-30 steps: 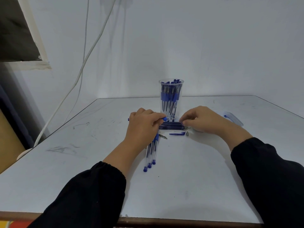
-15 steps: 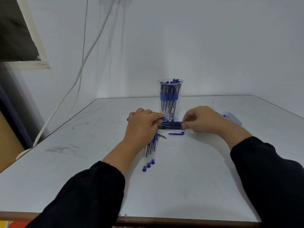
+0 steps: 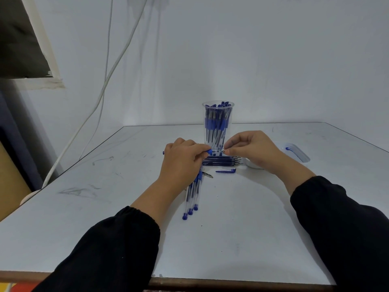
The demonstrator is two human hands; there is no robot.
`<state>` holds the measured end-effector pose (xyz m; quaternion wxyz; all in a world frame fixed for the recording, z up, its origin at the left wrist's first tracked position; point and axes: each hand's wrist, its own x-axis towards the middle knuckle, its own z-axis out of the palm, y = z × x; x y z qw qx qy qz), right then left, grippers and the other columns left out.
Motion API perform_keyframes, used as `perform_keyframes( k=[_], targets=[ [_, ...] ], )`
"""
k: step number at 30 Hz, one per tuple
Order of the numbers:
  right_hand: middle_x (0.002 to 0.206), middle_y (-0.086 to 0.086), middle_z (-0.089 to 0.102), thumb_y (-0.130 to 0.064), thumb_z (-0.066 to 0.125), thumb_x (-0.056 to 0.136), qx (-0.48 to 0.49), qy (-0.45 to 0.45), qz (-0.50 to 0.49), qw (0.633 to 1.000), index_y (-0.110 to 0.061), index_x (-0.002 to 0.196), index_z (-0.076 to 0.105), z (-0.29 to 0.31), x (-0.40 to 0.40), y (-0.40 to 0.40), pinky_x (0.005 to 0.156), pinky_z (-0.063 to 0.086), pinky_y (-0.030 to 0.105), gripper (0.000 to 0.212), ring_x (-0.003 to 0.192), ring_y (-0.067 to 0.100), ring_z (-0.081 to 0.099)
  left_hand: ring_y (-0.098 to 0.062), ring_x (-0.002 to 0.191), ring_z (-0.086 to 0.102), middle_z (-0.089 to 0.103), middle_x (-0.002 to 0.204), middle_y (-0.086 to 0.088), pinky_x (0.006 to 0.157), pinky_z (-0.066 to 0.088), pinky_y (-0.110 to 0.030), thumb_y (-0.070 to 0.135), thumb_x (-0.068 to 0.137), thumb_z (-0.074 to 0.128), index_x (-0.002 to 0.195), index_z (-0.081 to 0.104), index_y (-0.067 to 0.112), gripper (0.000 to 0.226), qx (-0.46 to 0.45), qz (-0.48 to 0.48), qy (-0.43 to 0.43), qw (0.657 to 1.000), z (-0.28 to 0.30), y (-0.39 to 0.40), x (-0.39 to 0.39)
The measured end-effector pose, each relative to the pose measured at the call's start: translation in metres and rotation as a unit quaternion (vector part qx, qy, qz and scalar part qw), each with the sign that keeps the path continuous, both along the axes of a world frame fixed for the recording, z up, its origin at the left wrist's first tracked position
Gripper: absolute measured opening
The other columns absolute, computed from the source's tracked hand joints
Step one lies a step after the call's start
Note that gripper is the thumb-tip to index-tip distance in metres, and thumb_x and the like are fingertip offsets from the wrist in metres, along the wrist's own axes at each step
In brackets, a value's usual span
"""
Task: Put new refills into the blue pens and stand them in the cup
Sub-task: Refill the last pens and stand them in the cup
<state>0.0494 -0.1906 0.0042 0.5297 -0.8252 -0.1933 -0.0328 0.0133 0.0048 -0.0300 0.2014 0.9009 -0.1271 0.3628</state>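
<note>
- The pen being worked on (image 3: 209,152) is held level just above the desk, in front of the cup's base; its blue grip shows at the left hand's fingertips and its blue end cap pokes out on the far left side of that hand.
- The left hand (image 3: 182,163) is curled round the pen's barrel, knuckles up.
- The right hand (image 3: 251,149) pinches a small metal tip (image 3: 222,151) between thumb and forefinger, right at the pen's open end; whether the tip touches the pen cannot be told.
- A row of dark refills (image 3: 222,160) lies crosswise on the desk just below both hands, points toward the right.
- Three more pens (image 3: 192,197) lie side by side on the near side of the left hand, blue end caps toward the near edge.
- A loose blue pen cap (image 3: 226,170) lies near the refills, on their near side, with a small dark sliver (image 3: 208,175) just left of it.
- The clear plastic cup (image 3: 218,123) stands upright beyond the hands, packed with blue pens.
- A clear lid-like tray (image 3: 297,153) lies to the right of the right hand.
- The desk (image 3: 231,239) is pale and scuffed; white cables (image 3: 113,66) hang down the wall on the far left.
</note>
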Motion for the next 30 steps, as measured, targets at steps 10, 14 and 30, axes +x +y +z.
perform_keyframes(
  k=[10, 14, 30],
  targets=[
    [0.07, 0.0, 0.074, -0.005, 0.078, 0.075, 0.004, 0.006, 0.014, 1.0, -0.017, 0.081, 0.074, -0.004, -0.003, 0.008, 0.086, 0.054, 0.027, 0.015, 0.073, 0.01, 0.07, -0.021, 0.094, 0.051, 0.069, 0.097, 0.001, 0.08, 0.024, -0.028, 0.026, 0.093, 0.056, 0.114, 0.068, 0.025, 0.024, 0.006, -0.006, -0.005, 1.0, 0.0, -0.001, -0.001],
    [0.078, 0.001, 0.075, -0.012, 0.075, 0.08, 0.008, 0.004, 0.022, 1.0, -0.019, 0.082, 0.073, -0.005, -0.004, 0.01, 0.09, 0.052, 0.028, 0.008, 0.084, 0.016, 0.071, -0.019, 0.095, 0.05, 0.069, 0.098, 0.002, 0.081, 0.024, -0.028, 0.027, 0.093, 0.055, 0.115, 0.067, 0.026, 0.025, 0.006, -0.003, -0.005, 1.0, 0.001, 0.0, -0.001],
    [0.074, -0.004, 0.067, -0.026, 0.072, 0.084, -0.051, -0.018, 0.052, 0.997, -0.025, 0.094, 0.066, -0.01, -0.002, 0.014, 0.084, 0.05, 0.034, 0.011, 0.074, 0.012, 0.063, -0.02, 0.094, 0.051, 0.068, 0.096, 0.001, 0.08, 0.024, -0.028, 0.026, 0.093, 0.055, 0.114, 0.068, 0.025, 0.024, 0.007, -0.004, -0.012, 1.0, 0.001, -0.001, -0.002]
  ],
)
